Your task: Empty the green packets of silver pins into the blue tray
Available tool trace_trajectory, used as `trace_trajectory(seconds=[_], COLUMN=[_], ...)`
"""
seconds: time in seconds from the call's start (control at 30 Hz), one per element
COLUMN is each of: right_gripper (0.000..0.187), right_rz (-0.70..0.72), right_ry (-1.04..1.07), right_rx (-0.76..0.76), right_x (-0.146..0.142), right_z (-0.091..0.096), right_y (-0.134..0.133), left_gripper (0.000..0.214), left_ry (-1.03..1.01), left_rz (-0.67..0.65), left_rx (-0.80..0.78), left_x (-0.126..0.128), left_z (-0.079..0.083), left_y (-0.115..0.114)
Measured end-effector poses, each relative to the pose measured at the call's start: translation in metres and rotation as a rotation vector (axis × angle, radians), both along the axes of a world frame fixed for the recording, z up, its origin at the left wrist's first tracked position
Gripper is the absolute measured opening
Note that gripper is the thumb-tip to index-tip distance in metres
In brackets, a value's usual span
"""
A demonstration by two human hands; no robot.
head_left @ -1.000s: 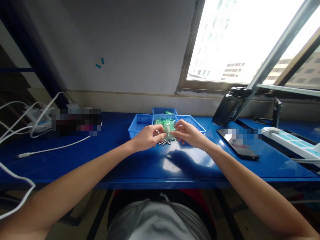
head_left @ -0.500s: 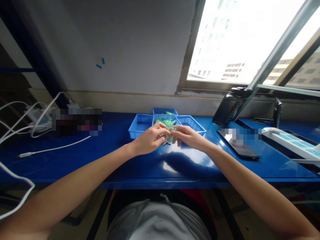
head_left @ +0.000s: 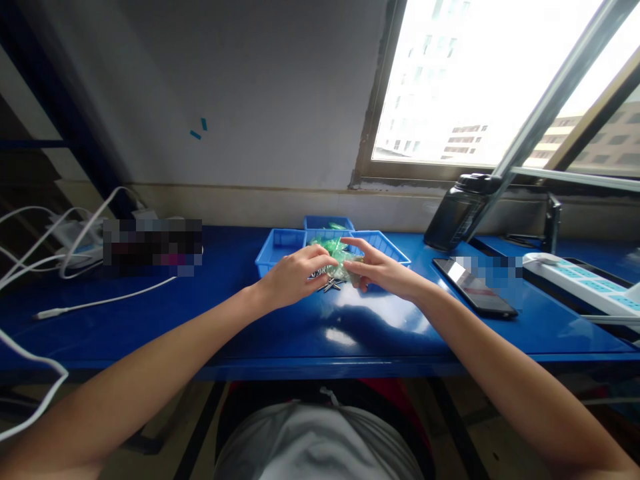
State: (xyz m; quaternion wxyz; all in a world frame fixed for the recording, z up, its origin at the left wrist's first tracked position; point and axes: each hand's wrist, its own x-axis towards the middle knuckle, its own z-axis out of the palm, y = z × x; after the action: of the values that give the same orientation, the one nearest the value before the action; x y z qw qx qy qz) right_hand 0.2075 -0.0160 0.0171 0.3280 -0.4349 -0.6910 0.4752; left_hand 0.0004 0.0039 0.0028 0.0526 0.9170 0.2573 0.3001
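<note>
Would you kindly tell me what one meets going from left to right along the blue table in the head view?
White cables → left hand → right hand → phone → power strip.

A second ago the two hands held the small bag (head_left: 344, 268) upright between pinched fingertips, clear of the screws (head_left: 327, 285) on the counter. Since then the left hand (head_left: 295, 275) has rolled inward, its fingers curling over the bag's near edge, and the bag has dropped lower and tipped. The right hand (head_left: 383, 270) has loosened its pinch: its forefinger now lifts and stretches out toward the left hand, and whether that hand still grips the bag is hard to see.
</note>
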Motion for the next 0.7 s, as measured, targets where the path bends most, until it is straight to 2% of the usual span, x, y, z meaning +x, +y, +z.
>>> trace_trajectory(seconds=[0.1,0.2,0.27,0.37,0.53,0.7], right_gripper=[0.049,0.047,0.053,0.060,0.042,0.041], right_rz=[0.042,0.010,-0.021,0.034,0.069,0.079], right_ry=[-0.079,-0.148,-0.145,-0.133,-0.202,-0.180], right_rx=[-0.020,0.031,0.087,0.119,0.136,0.060], right_x=[0.001,0.003,0.005,0.005,0.003,0.003], right_z=[-0.003,-0.008,-0.010,-0.008,-0.001,-0.001], right_y=[0.003,0.008,0.010,0.009,0.004,0.004], left_gripper=[0.019,0.021,0.021,0.021,0.025,0.044], left_ry=[-0.035,-0.078,-0.113,-0.176,-0.334,-0.487], left_rz=[-0.005,0.057,0.109,0.147,0.134,0.073], left_rx=[0.003,-0.059,-0.140,-0.284,-0.566,-0.792], left_x=[0.000,0.000,0.001,0.003,0.005,0.005], left_z=[0.003,0.004,0.004,0.004,0.005,0.002], left_y=[-0.002,-0.001,0.001,0.001,0.001,0.006])
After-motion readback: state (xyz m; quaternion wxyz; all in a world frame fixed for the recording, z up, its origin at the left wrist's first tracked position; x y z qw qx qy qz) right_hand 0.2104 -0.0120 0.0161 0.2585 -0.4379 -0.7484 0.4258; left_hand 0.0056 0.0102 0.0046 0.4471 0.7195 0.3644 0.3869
